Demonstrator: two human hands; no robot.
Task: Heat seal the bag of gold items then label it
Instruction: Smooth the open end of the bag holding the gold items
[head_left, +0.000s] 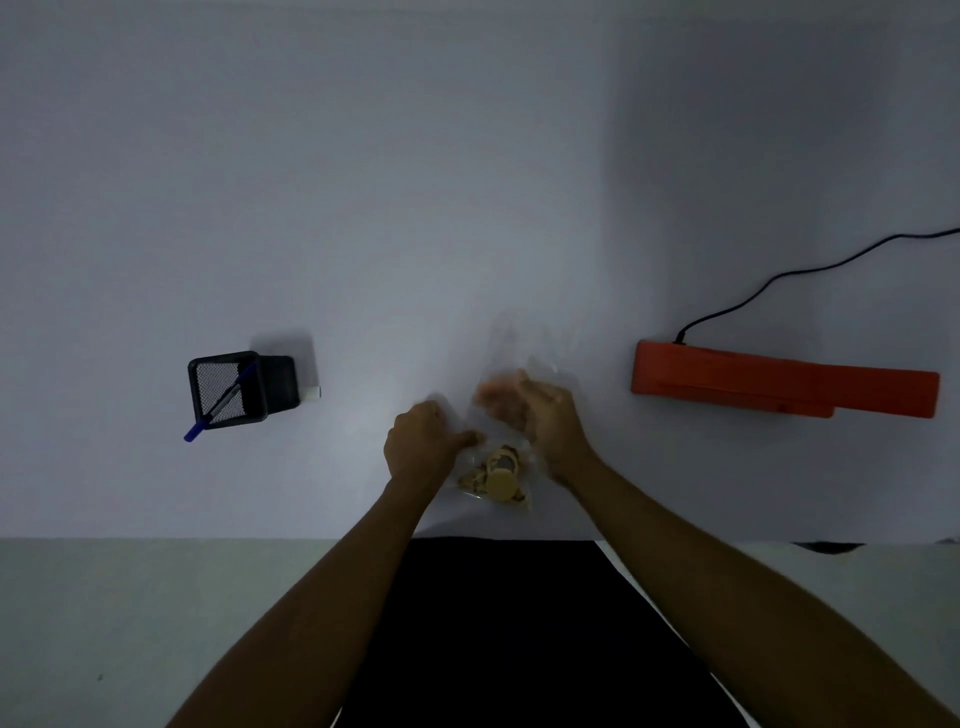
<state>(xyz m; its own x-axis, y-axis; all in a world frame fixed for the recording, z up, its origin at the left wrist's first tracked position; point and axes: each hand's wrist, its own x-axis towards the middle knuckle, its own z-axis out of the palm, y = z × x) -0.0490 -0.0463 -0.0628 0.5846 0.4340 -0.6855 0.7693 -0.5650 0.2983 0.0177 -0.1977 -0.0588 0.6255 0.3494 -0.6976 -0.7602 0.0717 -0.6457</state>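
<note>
A clear plastic bag (511, 364) lies on the white table near the front edge, its gold items (496, 478) bunched at the near end. My left hand (421, 447) pinches the bag's left side with closed fingers. My right hand (540, 415) grips the bag's right side, fingers blurred behind the plastic. The bag's upper part stands up between and beyond the hands. An orange heat sealer (784, 384) lies shut on the table to the right, well apart from both hands.
A black mesh holder (228, 389) with a blue pen (218, 405) stands at the left, a small white object (313, 392) beside it. The sealer's black cord (779, 275) runs off to the right. The table's front edge (208, 538) is close to my body.
</note>
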